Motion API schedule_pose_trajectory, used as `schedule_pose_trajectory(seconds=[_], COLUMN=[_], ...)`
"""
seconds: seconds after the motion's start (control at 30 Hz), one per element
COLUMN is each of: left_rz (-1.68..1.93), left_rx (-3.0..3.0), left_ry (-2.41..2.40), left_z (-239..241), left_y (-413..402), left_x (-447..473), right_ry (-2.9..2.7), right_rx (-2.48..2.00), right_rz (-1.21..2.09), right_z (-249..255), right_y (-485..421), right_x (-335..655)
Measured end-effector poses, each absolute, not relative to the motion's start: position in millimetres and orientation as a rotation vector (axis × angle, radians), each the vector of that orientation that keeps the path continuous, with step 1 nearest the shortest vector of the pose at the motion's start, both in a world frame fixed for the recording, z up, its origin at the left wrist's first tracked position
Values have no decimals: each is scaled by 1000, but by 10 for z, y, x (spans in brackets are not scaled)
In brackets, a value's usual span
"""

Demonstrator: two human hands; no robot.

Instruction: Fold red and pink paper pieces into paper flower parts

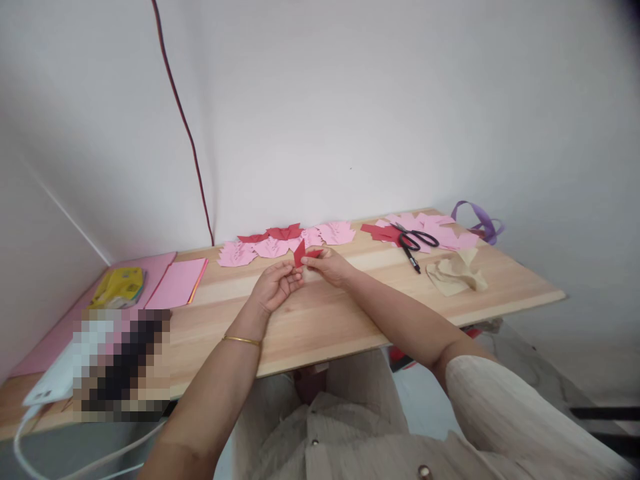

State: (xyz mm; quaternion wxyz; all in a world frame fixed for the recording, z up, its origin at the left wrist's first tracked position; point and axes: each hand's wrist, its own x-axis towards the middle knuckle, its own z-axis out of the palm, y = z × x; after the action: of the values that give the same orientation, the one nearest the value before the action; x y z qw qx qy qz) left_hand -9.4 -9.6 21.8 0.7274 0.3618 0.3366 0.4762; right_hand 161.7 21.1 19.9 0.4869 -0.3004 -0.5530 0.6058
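Reaching over a table, the left hand, half curled, has fingertips at the lower left edge of a red paper, grip unclear; the right hand, nearly closed, pinches it. One folded flap points up, another right, the long axis hard to tell. Beyond lie pink shapes, then the wall.

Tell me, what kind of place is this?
It looks like a papercraft spot at a wooden table, though I can't tell whether it's a home or workshop. Clues: black-handled scissors, folded red paper and a pink paper stack.
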Motion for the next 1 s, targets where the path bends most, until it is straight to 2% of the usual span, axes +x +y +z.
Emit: schedule_pose_trajectory(seconds=[0.17,0.4,0.53,1.0], left_rz=[948,1215,1312,1309], left_rx=[716,731,757,978], left_ry=[702,803,840,893], left_z=[203,201,157,86], left_y=[-91,-43,-21,-27], left_x=[-118,-94,-92,-27], right_ry=[-1480,-1364,-1475,-1563], right_rx=[-644,-706,-701,-657], right_rz=[1557,1441,1446,1343], right_z=[210,109,120,82], right_y=[183,286,258,246], right_x=[1612,1617,1607,1553])
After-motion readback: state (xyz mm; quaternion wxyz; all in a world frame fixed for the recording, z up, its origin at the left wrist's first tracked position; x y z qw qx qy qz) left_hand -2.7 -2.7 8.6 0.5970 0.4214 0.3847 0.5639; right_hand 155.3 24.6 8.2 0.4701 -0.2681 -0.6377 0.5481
